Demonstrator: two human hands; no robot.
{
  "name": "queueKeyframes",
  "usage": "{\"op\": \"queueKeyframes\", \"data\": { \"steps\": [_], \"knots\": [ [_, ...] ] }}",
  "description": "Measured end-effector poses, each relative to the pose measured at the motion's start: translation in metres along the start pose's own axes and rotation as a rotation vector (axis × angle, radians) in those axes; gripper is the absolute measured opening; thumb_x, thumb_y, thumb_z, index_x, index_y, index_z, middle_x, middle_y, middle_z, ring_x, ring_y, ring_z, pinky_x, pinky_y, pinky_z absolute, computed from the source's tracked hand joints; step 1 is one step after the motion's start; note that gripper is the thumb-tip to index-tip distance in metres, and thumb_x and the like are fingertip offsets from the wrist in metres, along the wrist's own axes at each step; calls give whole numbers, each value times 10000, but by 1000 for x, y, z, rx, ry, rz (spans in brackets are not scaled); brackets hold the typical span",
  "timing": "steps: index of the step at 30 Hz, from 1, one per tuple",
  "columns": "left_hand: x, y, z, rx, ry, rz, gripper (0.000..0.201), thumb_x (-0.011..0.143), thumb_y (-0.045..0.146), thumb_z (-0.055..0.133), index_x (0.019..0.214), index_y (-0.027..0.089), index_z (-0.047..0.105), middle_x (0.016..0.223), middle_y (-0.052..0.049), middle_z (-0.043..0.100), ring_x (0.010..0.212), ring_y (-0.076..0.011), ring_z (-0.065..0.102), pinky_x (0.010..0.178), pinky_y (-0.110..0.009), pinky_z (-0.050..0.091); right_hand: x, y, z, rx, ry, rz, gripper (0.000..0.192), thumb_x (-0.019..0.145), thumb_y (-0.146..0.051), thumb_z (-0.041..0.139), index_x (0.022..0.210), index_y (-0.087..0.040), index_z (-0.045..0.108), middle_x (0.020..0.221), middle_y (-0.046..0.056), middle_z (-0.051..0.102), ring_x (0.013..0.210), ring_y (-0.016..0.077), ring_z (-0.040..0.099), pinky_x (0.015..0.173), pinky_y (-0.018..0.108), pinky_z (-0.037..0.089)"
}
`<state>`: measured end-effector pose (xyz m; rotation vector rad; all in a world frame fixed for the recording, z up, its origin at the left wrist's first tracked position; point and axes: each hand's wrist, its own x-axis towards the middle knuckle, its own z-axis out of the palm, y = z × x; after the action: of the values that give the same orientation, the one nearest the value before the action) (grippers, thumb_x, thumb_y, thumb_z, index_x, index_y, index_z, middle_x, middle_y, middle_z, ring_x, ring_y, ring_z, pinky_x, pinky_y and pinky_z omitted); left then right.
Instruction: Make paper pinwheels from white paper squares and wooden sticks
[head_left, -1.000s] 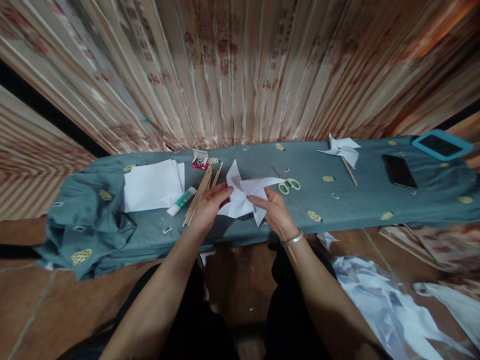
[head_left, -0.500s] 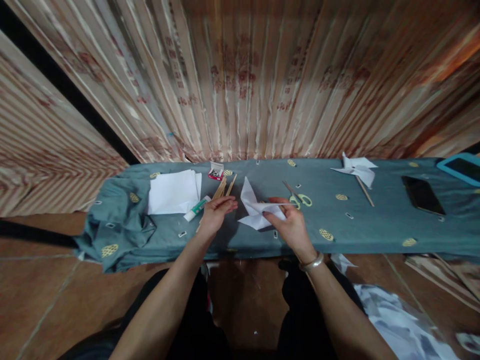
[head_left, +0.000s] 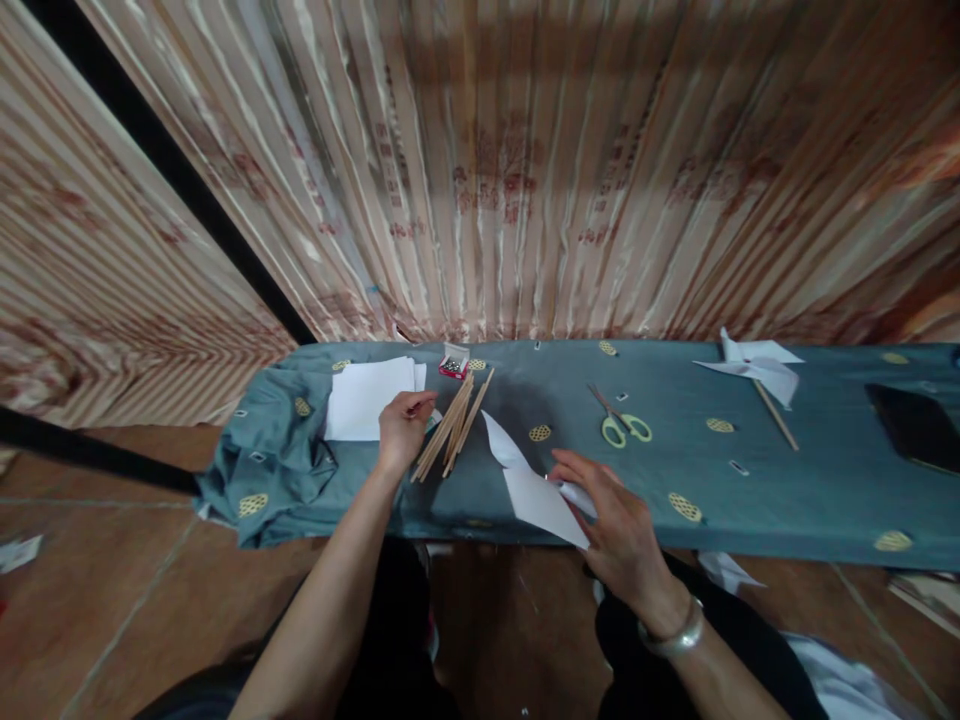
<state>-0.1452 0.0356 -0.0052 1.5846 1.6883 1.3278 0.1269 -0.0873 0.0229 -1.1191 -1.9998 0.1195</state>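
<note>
Right hand (head_left: 611, 525) lies flat and open on the folded white paper pinwheel head (head_left: 534, 485) at the near edge of the counter (head_left: 750, 490), fingers spread, pressing rather than gripping. Left hand (head_left: 401, 428) is at the bundle of thin wooden sticks (head_left: 452, 428), fingers curled around a stick end by the look of it; can't tell if it's actually gripped. Progress, judging by layout: head is folded, not yet on a stick. One finished pinwheel (head_left: 754, 365) with stick lies far right. Stack of white sheets (head_left: 367, 395) still unused. Small box of pins (head_left: 454, 362) beyond the sticks, green-handled scissors (head_left: 621, 425) mid-counter. Counter covered in soft teal patterned cloth, wrinkled at left end.
</note>
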Motion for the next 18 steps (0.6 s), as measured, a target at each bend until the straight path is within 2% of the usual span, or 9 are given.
{"op": "queueKeyframes", "data": {
  "steps": [9, 15, 18],
  "knots": [
    [-9, -9, 9, 96, -57, 11, 162, 731, 222, 610, 791, 201, 759, 854, -46, 717, 842, -191, 655, 809, -307, 509, -4, -17, -6, 23, -44, -63, 359, 976, -279, 454, 1327, -203, 430, 922, 68, 720, 892, 234, 696, 818, 409, 561],
    [2, -19, -18, 178, -22, 5, 207, 755, 230, 570, 839, 188, 755, 887, -52, 731, 846, -192, 658, 806, -311, 516, -7, -19, -11, 45, -53, -47, 360, 970, -332, 461, 1310, -213, 464, 905, 68, 724, 898, 240, 698, 795, 395, 569],
    [0, -19, -26, 227, -55, 25, 215, 781, 255, 562, 844, 187, 755, 868, -56, 731, 817, -194, 658, 786, -311, 517, -8, -19, -10, 42, -56, -52, 349, 968, -323, 462, 1298, -209, 479, 904, 70, 722, 898, 241, 692, 782, 391, 572]
  ]
}}
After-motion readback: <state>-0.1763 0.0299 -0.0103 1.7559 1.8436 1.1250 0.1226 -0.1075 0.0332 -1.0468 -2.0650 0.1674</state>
